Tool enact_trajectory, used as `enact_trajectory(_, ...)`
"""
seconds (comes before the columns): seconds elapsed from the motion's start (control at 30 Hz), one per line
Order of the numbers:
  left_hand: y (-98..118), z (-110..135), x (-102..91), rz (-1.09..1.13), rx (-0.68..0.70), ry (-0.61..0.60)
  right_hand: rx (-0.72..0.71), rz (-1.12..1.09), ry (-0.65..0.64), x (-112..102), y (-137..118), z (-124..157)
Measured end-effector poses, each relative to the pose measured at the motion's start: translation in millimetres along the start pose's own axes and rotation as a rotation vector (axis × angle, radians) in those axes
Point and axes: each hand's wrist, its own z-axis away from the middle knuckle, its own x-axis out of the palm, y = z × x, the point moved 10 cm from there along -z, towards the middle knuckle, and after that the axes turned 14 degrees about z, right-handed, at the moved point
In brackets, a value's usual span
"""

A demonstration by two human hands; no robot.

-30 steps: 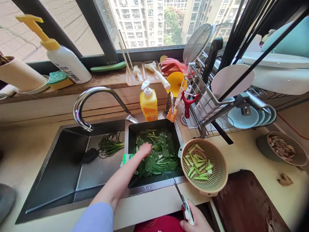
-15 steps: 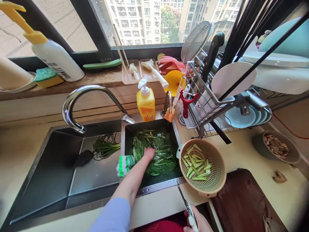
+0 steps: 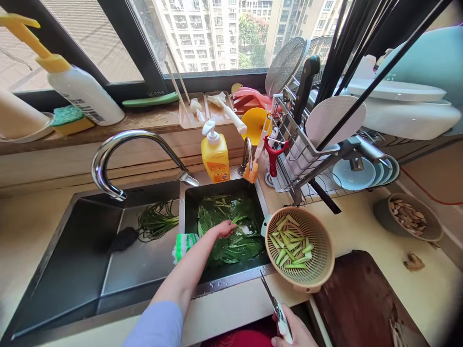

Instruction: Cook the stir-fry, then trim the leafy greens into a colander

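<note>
While the left hand (image 3: 223,228) has its grip closed on greens (image 3: 246,246) in the basin (image 3: 224,186), the right hand (image 3: 294,332) grip holds a knife (image 3: 272,300), tip near the colander (image 3: 320,260).

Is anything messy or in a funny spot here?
A little. A brown scrap lies loose on the counter near the bowl of similar bits, and a striped cloth hangs over the sink divider. Nothing looks spilled.
</note>
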Motion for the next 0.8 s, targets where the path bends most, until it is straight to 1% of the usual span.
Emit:
enact_trajectory(0.1,-5,3,22.2,-0.018,-0.050,-0.015,0.003,0.001,0.008,1,3,0)
enact_trajectory(0.17,-6,7,33.7,-0.024,-0.074,-0.039,0.021,0.019,0.018,0,5,1)
enact_trajectory(0.23,-6,16,37.8,-0.009,-0.097,-0.081,0.026,0.037,0.036,-4,1,2)
enact_trajectory(0.3,-6,31,32.8,0.019,-0.119,-0.136,-0.011,0.044,0.056,-9,-12,3)
enact_trajectory(0.37,-6,52,19.8,0.040,-0.136,-0.188,-0.057,0.036,0.087,-16,-33,1)
enact_trajectory(0.43,-5,76,3.2,0.045,-0.144,-0.225,-0.101,0.047,0.157,-27,-62,-6)
enact_trajectory(0.5,-2,100,-10.7,0.042,-0.150,-0.252,-0.167,0.102,0.268,-40,-99,-20)
enact_trajectory(0.57,0,124,-17.1,0.051,-0.165,-0.295,-0.275,0.176,0.369,-47,-140,-39)
enact_trajectory(0.63,3,147,-16.8,0.081,-0.181,-0.357,-0.382,0.211,0.403,-42,-174,-62)
enact_trajectory(0.67,4,157,-15.8,0.102,-0.184,-0.388,-0.412,0.216,0.399,-36,-185,-74)
enact_trajectory(0.73,8,173,-15.7,0.150,-0.174,-0.435,-0.446,0.212,0.383,-23,-197,-93)
enact_trajectory(0.8,13,184,-20.1,0.197,-0.152,-0.459,-0.456,0.190,0.383,-13,-200,-105)
